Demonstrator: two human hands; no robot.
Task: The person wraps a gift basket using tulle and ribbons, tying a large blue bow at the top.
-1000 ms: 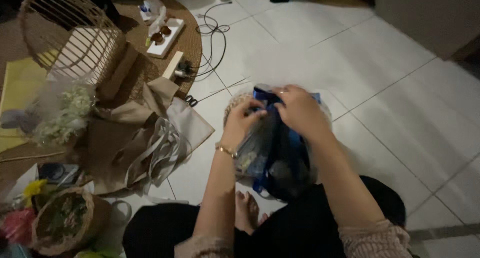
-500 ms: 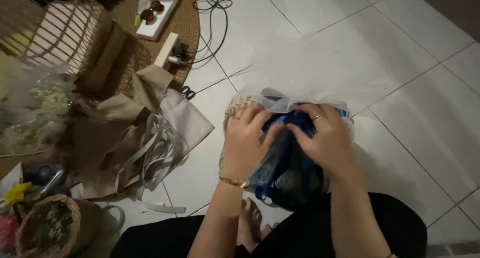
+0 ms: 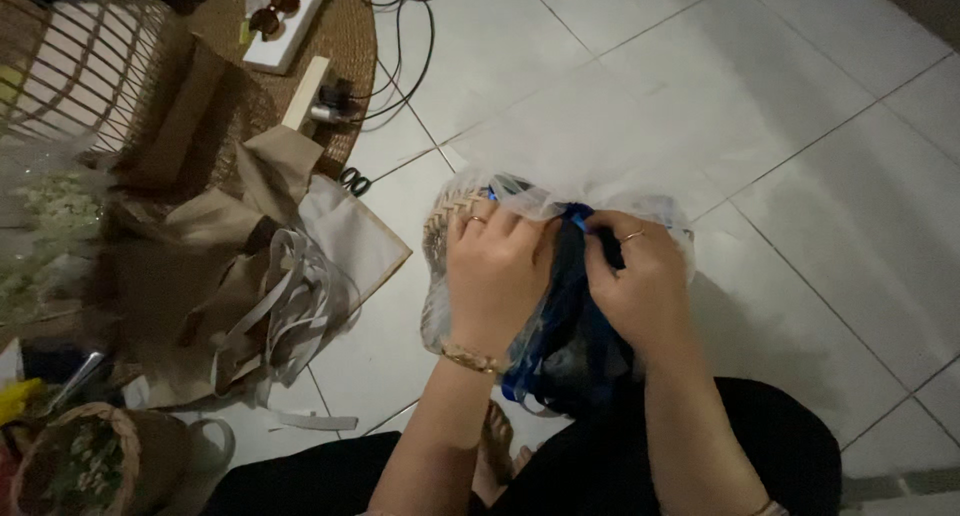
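Two hands [image 3: 500, 276], one wrapped basket [image 3: 445, 221], one scissors [image 3: 352, 182], two rings [image 3: 477, 219].

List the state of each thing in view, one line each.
Left hand: pressed on the wrapped basket, fingers curled.
Right hand: pinching the blue ribbon.
Blue ribbon: draped down the wrap, loose ends hanging.
Woven basket: covered in white tulle, gathered on top.
Scissors: lying on the floor, shut.
Grey ribbon: loose, tangled pile.

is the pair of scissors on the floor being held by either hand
No, the scissors lie on the tile by the brown paper, apart from the left hand and right hand, which both grip the blue ribbon.
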